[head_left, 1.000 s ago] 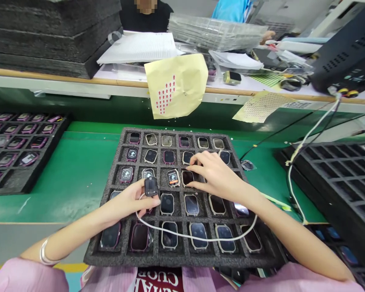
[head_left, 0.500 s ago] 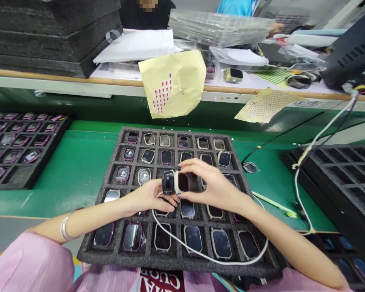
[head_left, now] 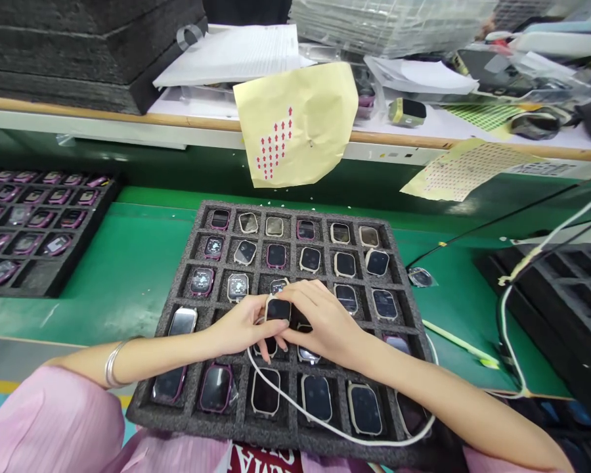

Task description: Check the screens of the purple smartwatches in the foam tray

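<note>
Over the middle of a black foam tray (head_left: 295, 424), both my hands grip a smartwatch case (head_left: 278, 310) with a pale frame and a dark screen. My left hand (head_left: 249, 323) is closed on its left side, thumb along the lower edge. The fingers of my right hand (head_left: 320, 318) close on its top and right edges. A white cable (head_left: 295, 402) loops from beneath my left hand across the tray; its end is hidden behind the watch. Around my hands, watch cases with purple or pale frames lie in the compartments, some with lit screens (head_left: 238, 287).
Another foam tray of purple-framed watches (head_left: 62, 263) lies left. Stacked dark trays (head_left: 546, 309) stand right, near a light green stick (head_left: 460, 343). A yellow sticker sheet (head_left: 295, 125) hangs from the shelf edge (head_left: 207, 125), where papers and a boxy watch (head_left: 408, 112) lie.
My right hand has moved left and closed in against my left hand, bringing the pale-framed watch with it. The small black device in my left hand is now hidden. The view has shifted slightly.
</note>
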### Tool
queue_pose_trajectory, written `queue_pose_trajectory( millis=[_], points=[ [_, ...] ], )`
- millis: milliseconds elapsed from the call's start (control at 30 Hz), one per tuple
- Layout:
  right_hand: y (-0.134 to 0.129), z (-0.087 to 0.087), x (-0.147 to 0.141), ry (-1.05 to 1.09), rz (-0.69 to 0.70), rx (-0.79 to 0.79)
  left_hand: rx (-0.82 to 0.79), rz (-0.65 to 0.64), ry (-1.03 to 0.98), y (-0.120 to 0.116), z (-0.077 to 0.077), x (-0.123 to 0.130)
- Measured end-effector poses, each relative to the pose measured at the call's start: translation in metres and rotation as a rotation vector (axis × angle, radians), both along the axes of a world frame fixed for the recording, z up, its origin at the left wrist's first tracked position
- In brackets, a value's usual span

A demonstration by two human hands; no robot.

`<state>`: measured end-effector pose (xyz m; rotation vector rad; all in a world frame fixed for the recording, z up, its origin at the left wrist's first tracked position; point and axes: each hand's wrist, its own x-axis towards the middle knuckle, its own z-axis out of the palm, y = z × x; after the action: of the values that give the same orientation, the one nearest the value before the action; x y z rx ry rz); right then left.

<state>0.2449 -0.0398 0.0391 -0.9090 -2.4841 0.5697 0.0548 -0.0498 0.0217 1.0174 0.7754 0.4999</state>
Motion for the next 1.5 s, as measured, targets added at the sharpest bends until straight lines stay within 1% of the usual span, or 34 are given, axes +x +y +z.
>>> queue_pose_trajectory(
  millis=[267,467,633,733,867,933,1100,1367,1500],
  points=[
    [-0.004,-0.004,0.001,0.094,-0.006,-0.055,0.010,-0.075,-0.005,0.000,0.003,-0.003],
    [-0.003,-0.004,0.000,0.128,-0.004,-0.061,0.038,-0.093,0.060,-0.002,0.000,-0.005],
    [-0.003,-0.004,0.001,0.121,-0.001,-0.060,0.077,-0.095,0.166,-0.001,0.004,-0.005],
    [-0.004,-0.004,0.001,0.118,0.001,-0.046,0.090,-0.094,0.180,-0.001,0.006,-0.004],
    [-0.004,-0.005,0.001,0.128,0.011,-0.026,0.102,-0.101,0.192,-0.002,0.006,-0.004],
    [-0.004,-0.005,0.001,0.121,0.011,-0.022,0.103,-0.105,0.191,-0.001,0.004,-0.004],
    [-0.005,-0.004,0.002,0.095,0.001,-0.011,0.188,-0.034,0.111,0.000,0.000,-0.002],
    [-0.007,-0.007,0.001,0.076,-0.005,-0.021,0.195,-0.084,0.098,0.000,-0.002,-0.001],
    [-0.005,0.003,0.007,0.115,0.002,-0.077,0.193,-0.064,0.093,-0.003,-0.004,-0.002]
  ],
)
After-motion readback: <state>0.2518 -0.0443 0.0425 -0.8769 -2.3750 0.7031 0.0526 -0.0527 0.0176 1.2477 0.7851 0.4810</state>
